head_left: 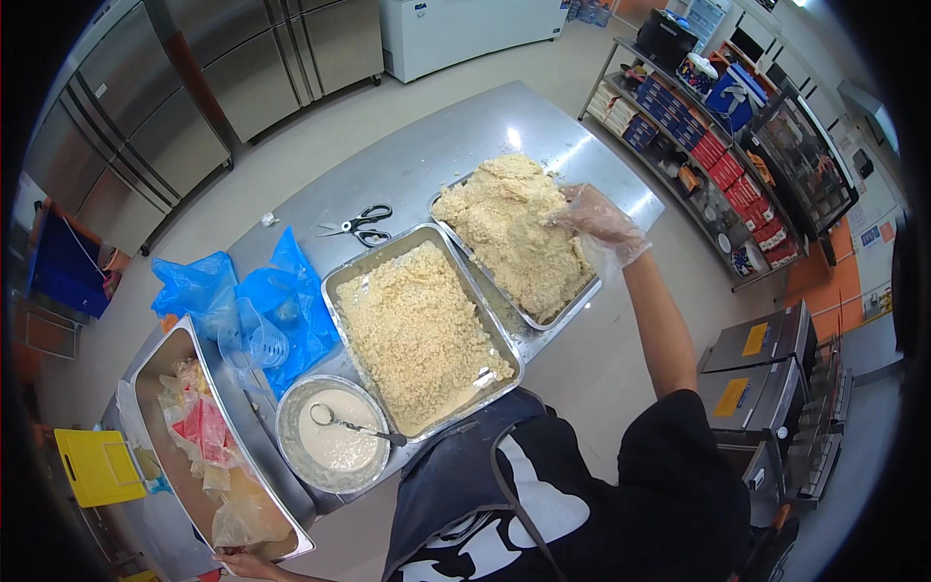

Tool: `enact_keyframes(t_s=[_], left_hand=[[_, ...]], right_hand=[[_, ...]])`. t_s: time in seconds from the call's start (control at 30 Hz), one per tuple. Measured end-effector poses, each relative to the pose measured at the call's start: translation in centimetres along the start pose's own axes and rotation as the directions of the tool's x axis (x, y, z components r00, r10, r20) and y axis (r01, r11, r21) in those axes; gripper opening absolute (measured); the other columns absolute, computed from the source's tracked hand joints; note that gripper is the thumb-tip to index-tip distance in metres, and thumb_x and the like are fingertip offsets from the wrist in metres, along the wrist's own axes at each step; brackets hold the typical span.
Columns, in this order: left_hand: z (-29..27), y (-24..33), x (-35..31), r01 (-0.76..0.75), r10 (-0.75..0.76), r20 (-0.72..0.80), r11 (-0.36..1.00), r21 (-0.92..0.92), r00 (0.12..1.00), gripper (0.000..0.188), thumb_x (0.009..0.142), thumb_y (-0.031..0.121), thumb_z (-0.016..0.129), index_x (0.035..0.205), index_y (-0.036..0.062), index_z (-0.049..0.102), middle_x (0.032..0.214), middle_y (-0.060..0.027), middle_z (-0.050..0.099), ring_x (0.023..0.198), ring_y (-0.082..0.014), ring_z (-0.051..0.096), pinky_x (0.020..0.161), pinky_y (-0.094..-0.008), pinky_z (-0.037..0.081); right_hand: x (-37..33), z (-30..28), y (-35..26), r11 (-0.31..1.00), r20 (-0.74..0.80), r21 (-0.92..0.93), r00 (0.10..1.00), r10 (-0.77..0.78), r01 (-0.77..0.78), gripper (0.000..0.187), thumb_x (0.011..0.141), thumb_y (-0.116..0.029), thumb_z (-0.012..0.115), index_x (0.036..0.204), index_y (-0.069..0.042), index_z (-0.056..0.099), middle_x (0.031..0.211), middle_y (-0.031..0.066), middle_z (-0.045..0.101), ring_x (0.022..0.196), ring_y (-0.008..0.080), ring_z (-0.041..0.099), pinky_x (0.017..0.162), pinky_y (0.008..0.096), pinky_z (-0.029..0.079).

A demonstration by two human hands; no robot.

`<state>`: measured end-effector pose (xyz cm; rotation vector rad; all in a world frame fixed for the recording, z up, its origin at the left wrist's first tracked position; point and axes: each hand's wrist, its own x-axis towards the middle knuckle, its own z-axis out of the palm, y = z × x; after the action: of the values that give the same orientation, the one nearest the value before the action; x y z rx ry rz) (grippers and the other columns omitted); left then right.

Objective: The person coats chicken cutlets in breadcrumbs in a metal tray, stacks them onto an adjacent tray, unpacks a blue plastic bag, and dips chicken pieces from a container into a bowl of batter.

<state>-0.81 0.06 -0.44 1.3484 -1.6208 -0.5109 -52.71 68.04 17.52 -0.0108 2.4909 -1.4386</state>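
- On the steel bench (pixel 427 155), my gloved right hand (pixel 593 221) rests half-open on pale crumbs in the far rectangular metal tray (pixel 580 303).
- Crumbs could spill over its rim.
- My left hand (pixel 247 565), low at the picture's edge: grip unclear.

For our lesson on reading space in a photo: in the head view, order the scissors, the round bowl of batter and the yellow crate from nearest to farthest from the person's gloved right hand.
Measured from the right hand:
1. scissors, to its left on the steel table.
2. round bowl of batter, lower left, at the table's near edge.
3. yellow crate, far left, off the table.
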Motion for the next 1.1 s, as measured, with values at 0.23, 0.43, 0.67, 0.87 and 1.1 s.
enact_keyframes(t_s=[0.23,0.43,0.67,0.87,1.1], left_hand=[[0.0,-2.8,1.2,-0.022,0.021,0.033,0.999,0.028,0.999,0.054,0.110,0.033,0.028,0.117,-0.0105,0.058,0.093,-0.0227,0.067,0.070,-0.0362,0.062,0.065,-0.0422,0.055],[-0.2,-3.2,1.5,-0.092,0.094,-0.014,0.993,0.069,0.996,0.056,0.109,0.035,0.029,0.112,-0.0120,0.060,0.089,-0.0203,0.067,0.070,-0.0296,0.064,0.059,-0.0376,0.055],[-0.1,-1.9,0.6,-0.029,0.029,0.000,0.999,0.018,1.000,0.057,0.107,0.040,0.034,0.108,-0.0097,0.064,0.087,-0.0177,0.067,0.071,-0.0246,0.063,0.061,-0.0357,0.054],[-0.2,-1.4,0.2,-0.025,0.026,-0.031,0.999,0.033,0.999,0.053,0.106,0.039,0.040,0.110,-0.0083,0.064,0.091,-0.0199,0.067,0.073,-0.0267,0.063,0.065,-0.0389,0.053],[0.0,-1.0,0.2,-0.027,0.028,-0.054,0.999,0.029,0.998,0.049,0.103,0.038,0.046,0.113,-0.0068,0.064,0.097,-0.0225,0.067,0.076,-0.0291,0.062,0.069,-0.0425,0.052]], right_hand=[[4.4,1.0,1.6,0.996,-0.065,-0.034,0.994,-0.086,0.084,0.078,0.071,-0.026,0.084,0.128,0.015,0.052,0.120,0.0270,0.061,0.111,0.0281,0.060,0.095,0.0372,0.049],[5.4,2.5,-0.2,0.993,0.019,0.022,0.993,-0.119,0.119,0.076,0.072,-0.029,0.082,0.128,0.012,0.053,0.122,0.0246,0.062,0.113,0.0282,0.060,0.096,0.0359,0.048],[9.9,2.3,5.5,0.992,-0.053,-0.082,0.994,-0.100,0.096,0.067,0.073,-0.028,0.085,0.119,0.011,0.055,0.108,0.0189,0.063,0.104,0.0234,0.060,0.091,0.0353,0.049],[10.2,1.9,6.3,0.980,-0.029,-0.198,1.000,0.001,-0.007,0.076,0.072,-0.036,0.087,0.120,0.010,0.051,0.109,0.0166,0.060,0.105,0.0207,0.056,0.094,0.0344,0.048],[10.2,3.5,9.3,0.580,-0.297,-0.803,0.750,-0.591,0.138,0.051,0.076,-0.041,0.080,0.100,0.001,0.063,0.088,0.0191,0.066,0.079,0.0339,0.067,0.074,0.0421,0.055]])
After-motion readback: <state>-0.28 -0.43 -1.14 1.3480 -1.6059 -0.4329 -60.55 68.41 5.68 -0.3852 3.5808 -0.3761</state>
